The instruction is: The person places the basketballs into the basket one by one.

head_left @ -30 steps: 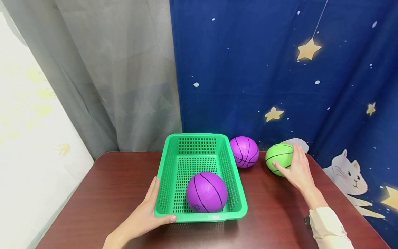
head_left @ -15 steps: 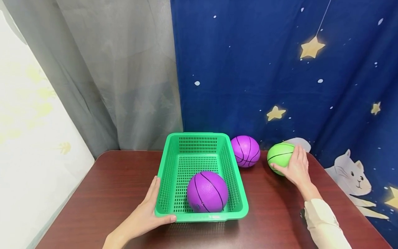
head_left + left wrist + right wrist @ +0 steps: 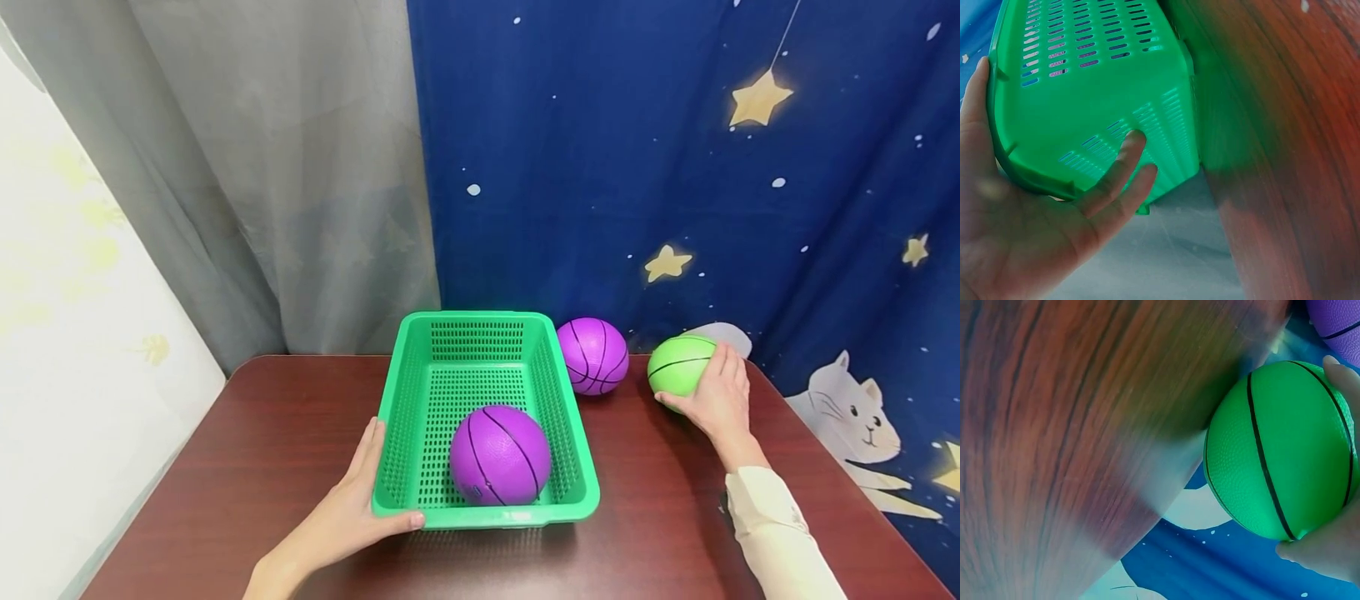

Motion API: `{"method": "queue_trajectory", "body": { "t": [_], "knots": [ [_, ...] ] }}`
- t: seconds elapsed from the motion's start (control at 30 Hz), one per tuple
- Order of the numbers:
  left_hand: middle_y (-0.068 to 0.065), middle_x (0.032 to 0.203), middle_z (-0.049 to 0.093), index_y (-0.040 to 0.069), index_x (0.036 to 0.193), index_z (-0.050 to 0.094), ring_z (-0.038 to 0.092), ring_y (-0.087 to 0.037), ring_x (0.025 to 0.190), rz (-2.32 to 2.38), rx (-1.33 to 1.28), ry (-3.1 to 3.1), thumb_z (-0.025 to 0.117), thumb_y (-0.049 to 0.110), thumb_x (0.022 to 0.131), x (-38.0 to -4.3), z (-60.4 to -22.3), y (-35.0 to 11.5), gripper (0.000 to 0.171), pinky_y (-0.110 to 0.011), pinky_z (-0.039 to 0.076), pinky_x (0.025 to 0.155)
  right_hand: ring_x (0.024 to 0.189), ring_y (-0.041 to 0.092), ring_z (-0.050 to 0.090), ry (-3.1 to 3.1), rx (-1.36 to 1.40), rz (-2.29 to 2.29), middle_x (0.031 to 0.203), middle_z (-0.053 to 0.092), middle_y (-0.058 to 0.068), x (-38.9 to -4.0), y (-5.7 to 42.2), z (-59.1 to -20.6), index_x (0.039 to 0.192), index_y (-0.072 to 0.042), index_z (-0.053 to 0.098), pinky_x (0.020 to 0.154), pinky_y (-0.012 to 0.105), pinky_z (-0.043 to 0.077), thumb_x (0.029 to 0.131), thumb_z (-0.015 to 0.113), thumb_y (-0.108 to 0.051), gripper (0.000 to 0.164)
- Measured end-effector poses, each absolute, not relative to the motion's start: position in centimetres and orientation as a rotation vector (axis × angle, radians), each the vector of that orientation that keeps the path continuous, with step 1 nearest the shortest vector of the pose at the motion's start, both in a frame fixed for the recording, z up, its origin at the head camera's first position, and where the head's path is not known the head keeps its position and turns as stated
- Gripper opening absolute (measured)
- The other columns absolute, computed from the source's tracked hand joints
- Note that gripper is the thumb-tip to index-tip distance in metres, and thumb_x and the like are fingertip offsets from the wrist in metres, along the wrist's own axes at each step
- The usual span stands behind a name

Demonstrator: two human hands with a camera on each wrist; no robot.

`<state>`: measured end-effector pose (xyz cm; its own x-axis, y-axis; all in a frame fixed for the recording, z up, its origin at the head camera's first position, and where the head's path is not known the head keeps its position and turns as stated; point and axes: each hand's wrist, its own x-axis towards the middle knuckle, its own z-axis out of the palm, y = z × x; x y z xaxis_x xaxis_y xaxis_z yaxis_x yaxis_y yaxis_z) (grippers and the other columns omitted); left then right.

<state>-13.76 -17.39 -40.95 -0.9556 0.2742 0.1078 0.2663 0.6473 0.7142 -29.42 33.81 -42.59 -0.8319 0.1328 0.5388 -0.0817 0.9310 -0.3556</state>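
The green ball (image 3: 1279, 450) is found at the far right of the desk (image 3: 645, 483), apart from the purple ball (image 3: 592, 357) beside the basket (image 3: 525, 517); another purple ball (image 3: 500, 456) is held inside, at its near end. The right hand (image 3: 722, 400) has its grip clamped on the green ball, thumb and fingers set on different sides. By the left hand (image 3: 348, 512), the basket's near left corner is merely braced: that grip is left spread, with straight fingers laid along the side and the thumb along the front rim.

The ball is best held below its widest part, with pressure kept even, as a smooth round shell may be squeezed out by a high pinch. The basket is best steadied without being pushed. Whether the ball's weight is borne by the desk or the hand cannot be told.

Compared with a second ago, the right thumb is set lower on the ball, and the right sleeve (image 3: 772, 517) is brought further forward. Ball, basket and left hand are left almost unmoved; the whole scene is shifted slightly upward in the head view.
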Motion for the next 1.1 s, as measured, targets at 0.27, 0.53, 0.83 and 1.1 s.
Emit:
{"method": "queue_trajectory", "body": {
  "t": [0.27, 0.53, 0.83, 1.1],
  "knots": [
    [-0.003, 0.155, -0.008, 0.018, 0.15, -0.005, 0.023, -0.034, 0.135, 1.235, 0.476, 2.846, 0.072, 0.057, 0.071, -13.8, -41.13, -17.43, 0.118, -0.052, 0.037, 0.094, 0.121, 0.052, 0.024, -2.457, -0.081, 0.489, 0.128, 0.028, 0.037, -29.49, 33.31, -42.55, 0.134, 0.014, 0.02, 0.098, 0.061, 0.02, 0.047, 0.09, -0.034, 0.122],
    [-0.002, 0.155, -0.008, 0.018, 0.15, -0.005, 0.023, -0.034, 0.135, 1.232, 0.477, 2.851, 0.072, 0.057, 0.071, -13.92, -41.09, -17.47, 0.118, -0.052, 0.037, 0.094, 0.116, 0.05, 0.028, -2.365, -0.039, 0.458, 0.121, 0.034, 0.036, -29.83, 33.17, -43.2, 0.129, 0.015, 0.026, 0.096, 0.059, 0.022, 0.044, 0.09, -0.03, 0.115],
    [0.0, 0.154, -0.008, 0.02, 0.15, -0.005, 0.027, -0.034, 0.133, 1.215, 0.467, 2.85, 0.072, 0.059, 0.07, -13.77, -40.83, -17.55, 0.118, -0.052, 0.038, 0.092, 0.109, 0.05, 0.031, -2.331, -0.08, 0.518, 0.115, 0.036, 0.035, -29.25, 33.48, -43.34, 0.126, 0.014, 0.028, 0.095, 0.056, 0.023, 0.048, 0.09, -0.024, 0.106],
    [-0.003, 0.155, -0.008, 0.018, 0.15, -0.005, 0.023, -0.035, 0.135, 1.239, 0.488, 2.843, 0.072, 0.058, 0.071, -13.82, -41.05, -17.54, 0.117, -0.053, 0.036, 0.094, 0.109, 0.05, 0.03, -2.32, -0.031, 0.512, 0.117, 0.034, 0.036, -29.08, 33.64, -43.12, 0.127, 0.015, 0.027, 0.097, 0.054, 0.022, 0.049, 0.089, -0.026, 0.108]
  ]
}}
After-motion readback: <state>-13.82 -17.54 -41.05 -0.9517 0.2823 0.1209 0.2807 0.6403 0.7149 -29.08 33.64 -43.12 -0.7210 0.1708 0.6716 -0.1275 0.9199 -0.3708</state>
